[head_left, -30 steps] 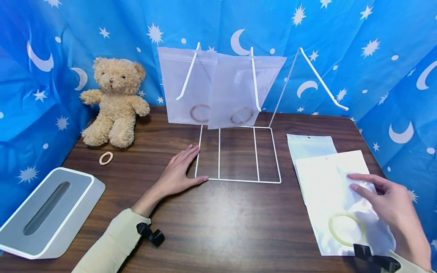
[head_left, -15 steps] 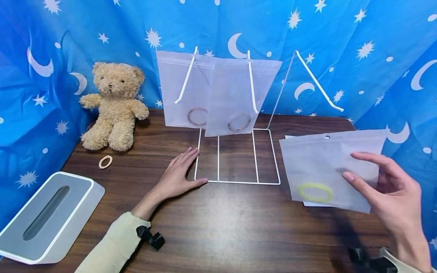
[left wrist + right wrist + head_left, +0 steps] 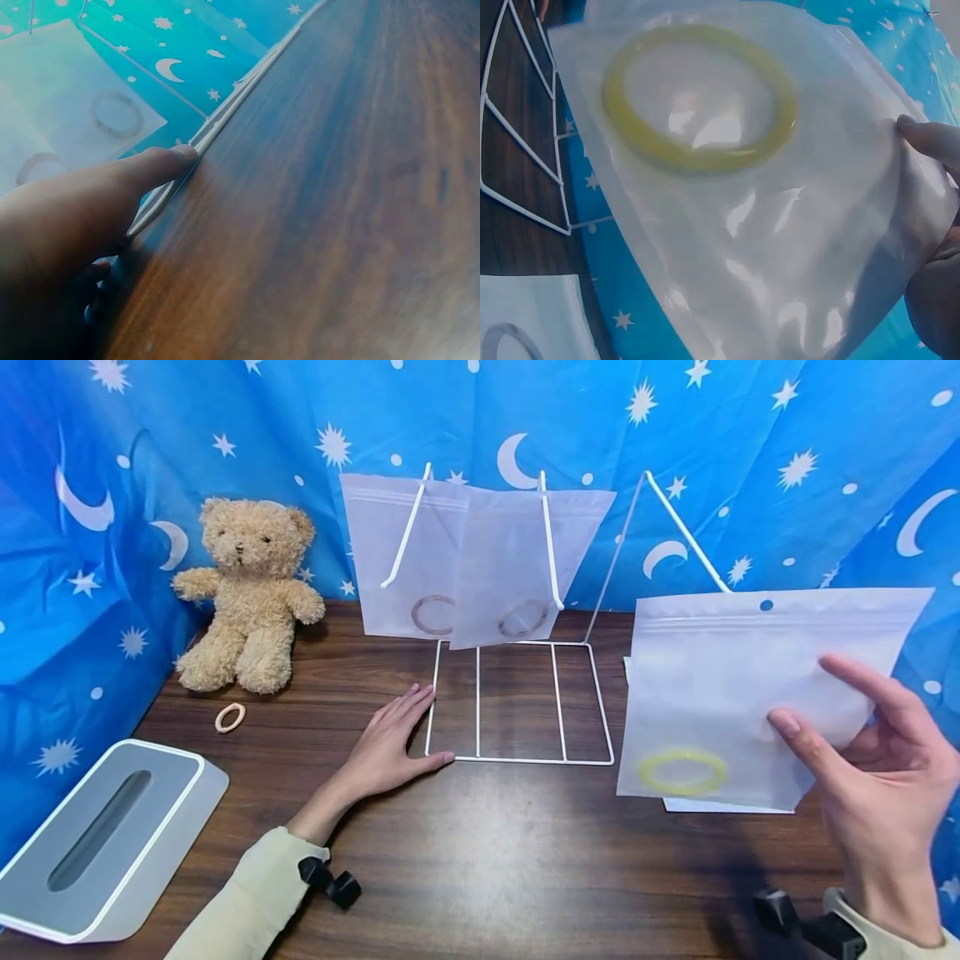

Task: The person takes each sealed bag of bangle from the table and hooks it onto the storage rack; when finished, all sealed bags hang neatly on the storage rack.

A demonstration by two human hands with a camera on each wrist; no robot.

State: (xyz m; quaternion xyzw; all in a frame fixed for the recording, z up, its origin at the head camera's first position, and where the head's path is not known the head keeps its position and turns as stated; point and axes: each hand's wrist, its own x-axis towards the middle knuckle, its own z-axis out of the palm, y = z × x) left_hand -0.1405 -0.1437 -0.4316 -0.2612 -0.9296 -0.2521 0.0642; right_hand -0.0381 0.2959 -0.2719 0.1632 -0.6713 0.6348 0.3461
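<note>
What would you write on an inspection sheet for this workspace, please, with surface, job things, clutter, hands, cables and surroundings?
Surface: brown table, wood grain, pale glare near the middle.
Job things: white rack; left bag and middle bag hang on it, overlapping; held bag contains a yellow ring; lying bag is on the table, partly hidden in the head view.
Clutter: bear, small ring and box, all at left.
Hands: left hand touches the rack's base; right hand pinches the held bag.
Cables: nothing seen.
Surroundings: blue curtain with moons and stars.
</note>
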